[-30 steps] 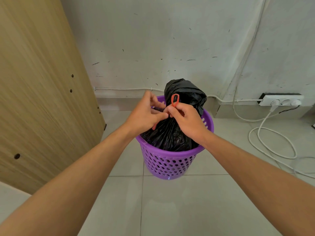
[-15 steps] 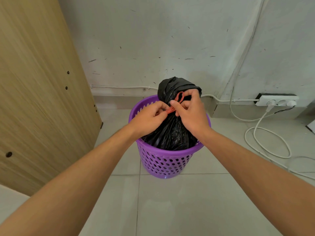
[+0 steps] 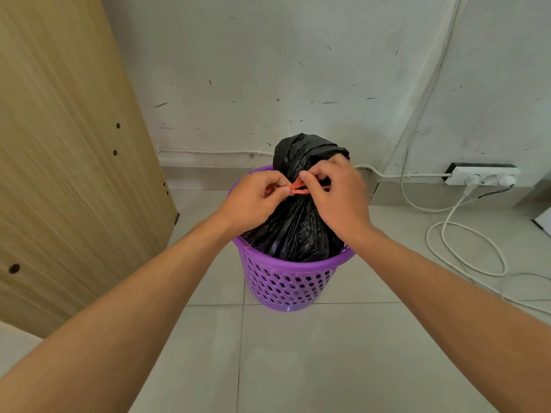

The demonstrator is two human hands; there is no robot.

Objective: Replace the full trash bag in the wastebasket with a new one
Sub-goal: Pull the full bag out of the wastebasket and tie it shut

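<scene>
Pale grey floor tiles carry the scene; a tall wood-grain laminate panel stands at far left, well apart. The left hand pinches one end of the orange drawstring. At centre, the full black plastic trash bag sits inside the purple perforated plastic wastebasket, neck gathered, probably for knotting before removal. The right hand pinches the other end. A white power strip and looped white cable lie right, near any lift-out path.
</scene>
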